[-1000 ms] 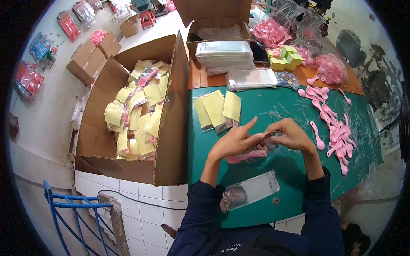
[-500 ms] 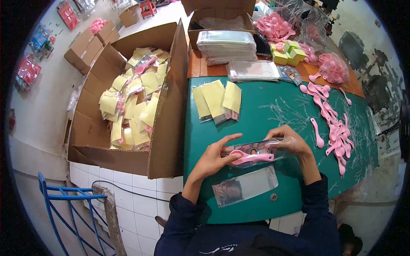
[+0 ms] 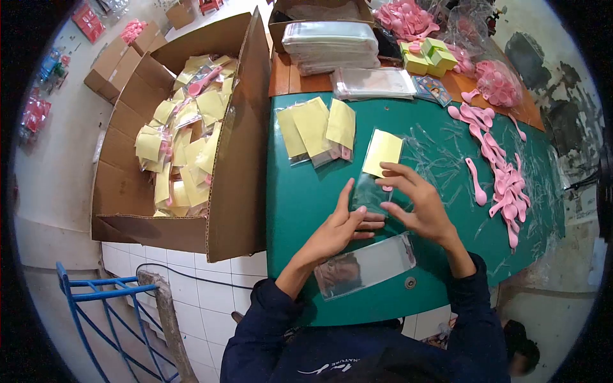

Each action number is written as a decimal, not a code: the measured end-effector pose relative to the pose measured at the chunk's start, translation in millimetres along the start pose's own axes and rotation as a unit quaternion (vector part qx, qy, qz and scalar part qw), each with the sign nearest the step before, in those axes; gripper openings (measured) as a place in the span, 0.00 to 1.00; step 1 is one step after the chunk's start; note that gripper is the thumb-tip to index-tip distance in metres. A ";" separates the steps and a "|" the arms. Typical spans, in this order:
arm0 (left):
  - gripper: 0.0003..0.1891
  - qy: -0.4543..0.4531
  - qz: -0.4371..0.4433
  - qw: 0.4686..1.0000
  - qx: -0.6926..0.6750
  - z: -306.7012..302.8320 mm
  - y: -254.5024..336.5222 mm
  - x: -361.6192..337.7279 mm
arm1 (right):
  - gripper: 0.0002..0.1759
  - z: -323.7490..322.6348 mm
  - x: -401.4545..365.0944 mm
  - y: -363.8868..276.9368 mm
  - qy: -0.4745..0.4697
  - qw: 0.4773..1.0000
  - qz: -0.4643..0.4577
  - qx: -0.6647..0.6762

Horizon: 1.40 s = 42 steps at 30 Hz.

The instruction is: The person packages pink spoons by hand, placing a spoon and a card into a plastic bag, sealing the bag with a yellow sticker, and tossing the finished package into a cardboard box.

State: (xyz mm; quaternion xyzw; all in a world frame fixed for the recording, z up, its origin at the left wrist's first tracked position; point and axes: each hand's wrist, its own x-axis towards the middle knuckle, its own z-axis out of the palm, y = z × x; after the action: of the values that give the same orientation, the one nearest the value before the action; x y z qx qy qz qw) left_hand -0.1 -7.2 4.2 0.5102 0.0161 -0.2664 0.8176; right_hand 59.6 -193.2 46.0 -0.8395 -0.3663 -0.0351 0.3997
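A clear plastic bag with a yellow card [image 3: 384, 152] in its upper half lies on the green table in front of me. A bit of a pink spoon [image 3: 387, 189] shows in it, mostly hidden by my right hand [image 3: 418, 203]. That hand is over the bag's right side, fingers curved and apart. My left hand [image 3: 337, 235] rests at the bag's lower end with its fingers stretched out, holding nothing. Closer to me lies a flat clear bag [image 3: 377, 262]. Several filled bags with yellow cards [image 3: 313, 134] overlap farther left.
Loose pink spoons [image 3: 504, 185] form a heap on the right. A large cardboard box [image 3: 236, 153] of filled bags stands left of the table. At the back are stacked clear bags [image 3: 332, 48], yellow-green card blocks [image 3: 429, 59] and bagged pink spoons [image 3: 495, 86].
The bag with the spoon and card, earlier held between both hands with its spoon side up, now lies yellow side up on the table. Both hands have loosened from it.
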 end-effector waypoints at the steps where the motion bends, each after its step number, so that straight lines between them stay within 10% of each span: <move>1: 0.32 0.003 -0.001 1.000 0.007 -1.8 -3.4 1.4 | 0.16 1.5 -4.0 2.8 -0.039 0.999 0.016 0.002; 30: 0.28 0.102 0.112 0.914 0.376 -1.5 8.6 -7.4 | 0.09 30.3 -7.3 7.1 -0.150 0.954 0.202 0.165; 42: 0.31 0.140 0.037 0.956 0.256 -12.4 -0.4 4.7 | 0.09 40.0 -15.6 -12.0 -0.108 0.994 0.008 0.007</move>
State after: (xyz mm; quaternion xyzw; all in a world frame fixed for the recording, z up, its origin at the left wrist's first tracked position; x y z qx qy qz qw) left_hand 6.9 1.1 -3.5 0.7347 0.0426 -0.1572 0.6586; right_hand 31.1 -169.5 21.2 -0.8384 -0.4009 0.0621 0.3640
